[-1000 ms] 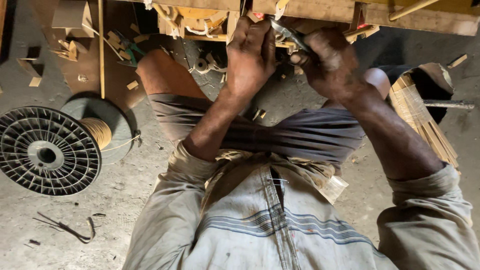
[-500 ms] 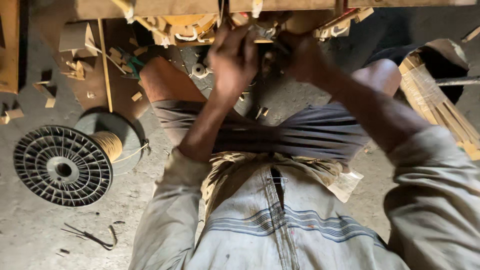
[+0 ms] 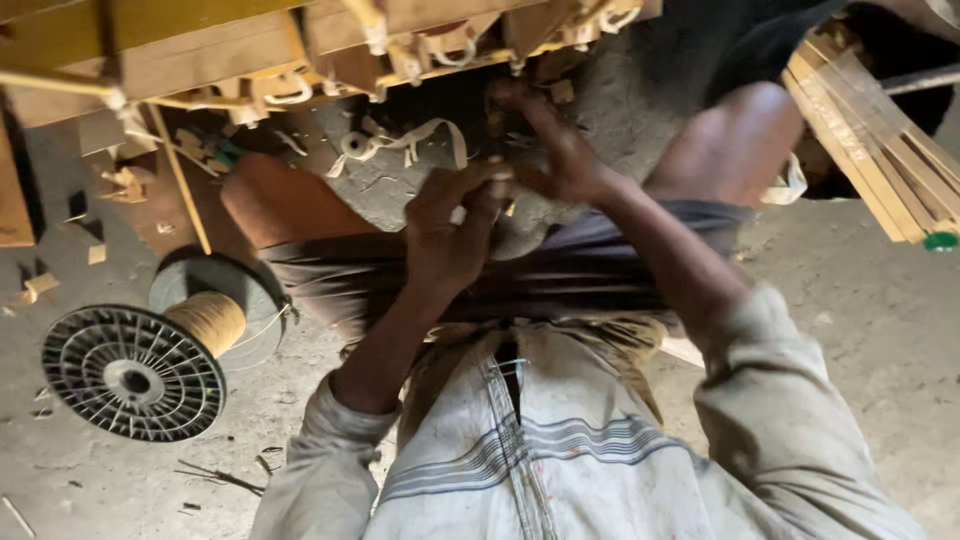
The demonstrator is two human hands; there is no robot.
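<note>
Head view: small piece (image 3: 458, 214) between left fingers (image 3: 478, 196)

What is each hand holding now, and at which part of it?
It cannot be told. The left hand and right hand are closed together below the wooden frame; whatever they pinch is hidden.

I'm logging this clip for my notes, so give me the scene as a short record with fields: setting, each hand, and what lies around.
setting: person seated on a dusty concrete floor, seen from above
left hand: left hand raised, fingers curled by a small pale piece; grip unclear
right hand: right hand reaching up under the wooden frame; what it holds is hidden
left side: grey spool of tan twine
right side: bundle of wooden slats
floor litter: pale strip offcuts and wood scraps
</note>
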